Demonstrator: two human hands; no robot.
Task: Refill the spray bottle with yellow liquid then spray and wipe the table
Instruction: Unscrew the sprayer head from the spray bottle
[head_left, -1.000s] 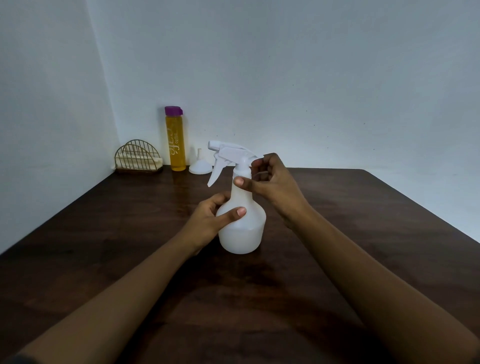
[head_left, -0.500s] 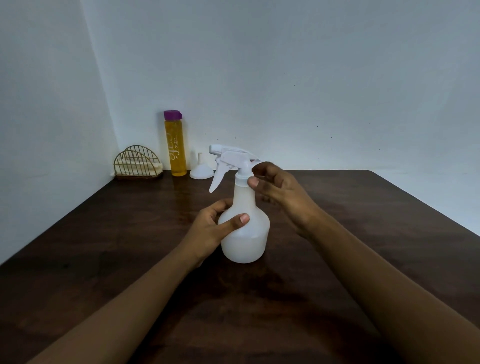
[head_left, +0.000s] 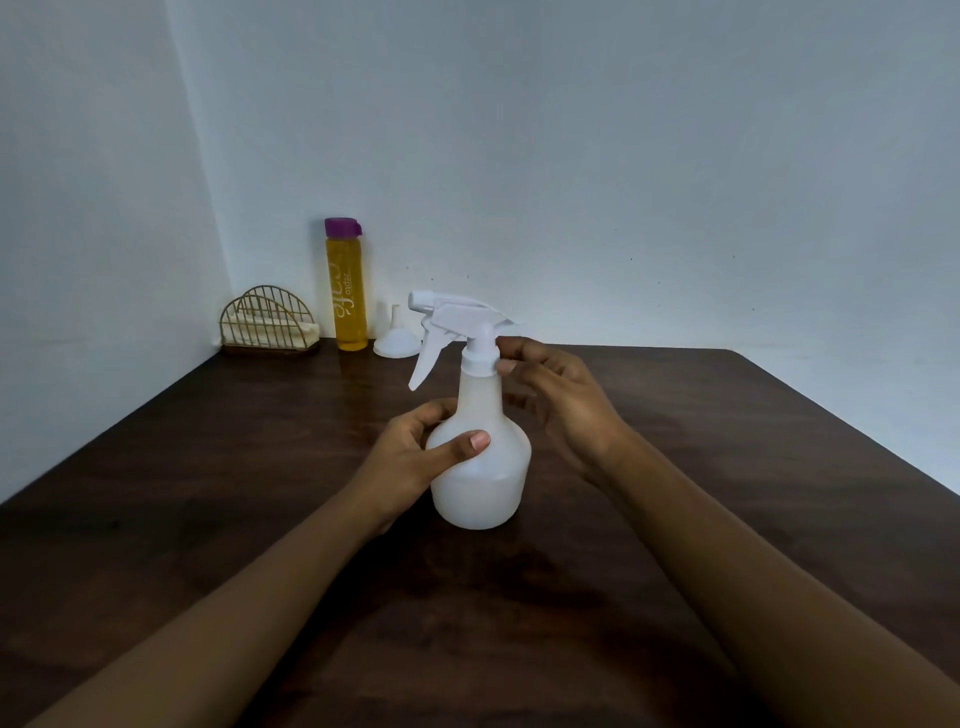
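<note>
A white translucent spray bottle (head_left: 480, 467) stands upright in the middle of the dark wooden table (head_left: 208, 493), its trigger head pointing left. My left hand (head_left: 415, 462) wraps around the bottle's round body. My right hand (head_left: 558, 395) pinches the white collar under the trigger head with its fingertips. A tall bottle of yellow liquid (head_left: 345, 286) with a purple cap stands at the back of the table by the wall. A small white funnel (head_left: 396, 340) sits upside down to its right.
A gold wire holder (head_left: 267, 325) with a folded pale cloth in it stands in the back left corner. Walls close off the table's left and far sides. The table's right edge runs diagonally at the right.
My right hand's fingers have shifted around the collar under the trigger head. The bottle stays in place under my left hand.
</note>
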